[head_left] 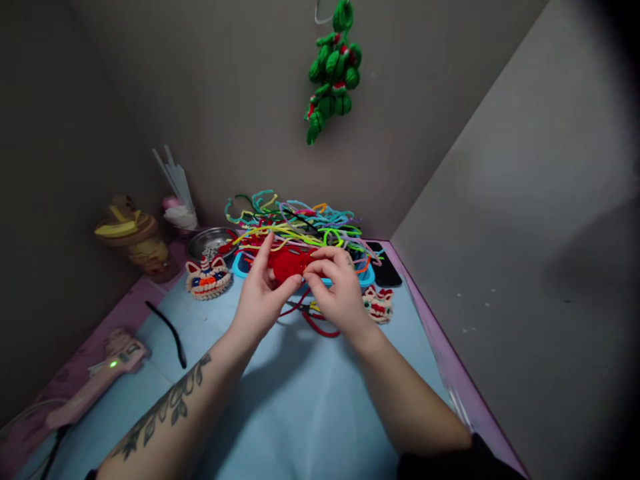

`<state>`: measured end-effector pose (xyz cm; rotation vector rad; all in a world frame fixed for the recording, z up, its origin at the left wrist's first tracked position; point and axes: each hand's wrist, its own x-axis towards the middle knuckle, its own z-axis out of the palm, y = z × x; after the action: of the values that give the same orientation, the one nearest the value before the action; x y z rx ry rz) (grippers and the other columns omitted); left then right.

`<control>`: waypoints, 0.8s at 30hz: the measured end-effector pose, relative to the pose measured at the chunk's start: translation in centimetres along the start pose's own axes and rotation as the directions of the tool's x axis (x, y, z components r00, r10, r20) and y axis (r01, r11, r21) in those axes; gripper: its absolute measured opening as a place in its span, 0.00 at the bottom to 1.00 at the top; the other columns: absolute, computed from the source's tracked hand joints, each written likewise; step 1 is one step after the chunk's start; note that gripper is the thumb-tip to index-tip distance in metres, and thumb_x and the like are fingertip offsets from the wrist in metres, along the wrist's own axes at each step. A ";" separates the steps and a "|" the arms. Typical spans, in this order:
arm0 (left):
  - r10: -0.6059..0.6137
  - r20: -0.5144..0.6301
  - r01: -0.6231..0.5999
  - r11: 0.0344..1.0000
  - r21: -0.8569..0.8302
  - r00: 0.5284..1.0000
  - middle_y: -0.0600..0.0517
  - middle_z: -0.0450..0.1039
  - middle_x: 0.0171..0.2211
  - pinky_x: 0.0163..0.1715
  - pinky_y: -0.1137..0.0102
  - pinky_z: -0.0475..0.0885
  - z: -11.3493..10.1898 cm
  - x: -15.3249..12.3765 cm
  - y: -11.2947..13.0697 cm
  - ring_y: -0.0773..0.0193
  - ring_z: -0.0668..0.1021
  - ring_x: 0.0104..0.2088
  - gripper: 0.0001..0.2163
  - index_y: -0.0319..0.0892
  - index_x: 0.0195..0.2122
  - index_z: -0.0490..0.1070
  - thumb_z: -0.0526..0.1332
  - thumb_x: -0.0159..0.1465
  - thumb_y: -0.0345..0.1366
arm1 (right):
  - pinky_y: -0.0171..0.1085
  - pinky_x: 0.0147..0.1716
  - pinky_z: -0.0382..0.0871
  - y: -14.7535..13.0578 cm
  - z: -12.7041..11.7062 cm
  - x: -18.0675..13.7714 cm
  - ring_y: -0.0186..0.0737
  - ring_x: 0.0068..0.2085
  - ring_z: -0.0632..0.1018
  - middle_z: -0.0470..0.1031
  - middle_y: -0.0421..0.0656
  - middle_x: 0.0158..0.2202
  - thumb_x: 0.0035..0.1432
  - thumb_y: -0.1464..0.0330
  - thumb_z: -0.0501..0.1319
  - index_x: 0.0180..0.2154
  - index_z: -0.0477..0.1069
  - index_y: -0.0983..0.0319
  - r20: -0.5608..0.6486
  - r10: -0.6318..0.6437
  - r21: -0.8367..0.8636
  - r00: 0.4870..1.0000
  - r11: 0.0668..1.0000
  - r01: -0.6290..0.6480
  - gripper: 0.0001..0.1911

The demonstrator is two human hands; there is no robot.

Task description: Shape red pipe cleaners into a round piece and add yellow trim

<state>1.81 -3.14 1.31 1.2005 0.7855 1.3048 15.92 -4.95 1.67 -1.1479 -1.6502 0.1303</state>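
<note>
My left hand (257,290) is closed around a red knotted-cord piece (289,265), with the thumb at its lower edge and a finger raised behind it. At the piece's right side my right hand (339,288) pinches with thumb and fingertips; whether a strand lies between them is too small to tell. A loose red cord (323,332) loops below the hands, over the blue table cover. Partly hidden behind the right hand are scissors (303,307) with some yellow on them. Metallic slivers show at the top of the red piece.
A blue tray (240,267) heaped with coloured cords (305,223) stands behind the hands. Two knotted animal heads (207,280) flank it, with a metal bowl (213,240) left and a phone (384,265) right. A pink power strip (100,383) lies left. Green knotted ornaments (333,73) hang above.
</note>
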 end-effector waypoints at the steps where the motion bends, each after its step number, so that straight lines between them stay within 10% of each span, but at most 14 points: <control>1: 0.011 0.017 -0.011 1.000 0.021 1.000 0.45 0.76 0.47 0.47 0.56 0.74 0.0 0.0 0.0 0.55 0.80 0.42 0.44 0.47 0.68 0.44 0.68 0.53 0.35 | 0.46 0.49 0.65 0.0 -0.1 0.1 0.43 0.46 0.71 0.68 0.44 0.40 0.55 0.73 0.60 0.28 0.70 0.58 0.008 0.048 0.026 0.999 0.998 -0.048 0.05; 12: 0.083 0.158 -0.102 0.988 0.115 0.984 0.43 0.66 0.58 0.56 0.51 0.66 0.1 -0.4 0.6 0.51 0.73 0.54 0.43 0.48 0.68 0.41 0.65 0.57 0.36 | 0.46 0.55 0.62 1.1 -0.1 0.3 0.46 0.55 0.68 0.66 0.45 0.51 0.43 0.66 0.67 0.31 0.69 0.59 0.145 0.471 0.383 0.870 0.784 -0.488 0.11; 24: -0.094 0.041 0.096 0.994 -0.057 0.995 0.50 0.77 0.33 0.34 0.65 0.76 -0.4 0.3 0.9 0.62 0.79 0.29 0.50 0.48 0.68 0.38 0.71 0.50 0.37 | 0.48 0.54 0.65 1.2 1.3 -0.1 0.47 0.52 0.72 0.72 0.46 0.49 0.48 0.62 0.66 0.27 0.75 0.60 0.183 0.422 0.589 0.888 0.676 -0.443 0.08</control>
<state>1.23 -2.90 2.09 1.1246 0.7626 1.2159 15.56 -3.79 0.39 -0.9868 -1.1727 0.9411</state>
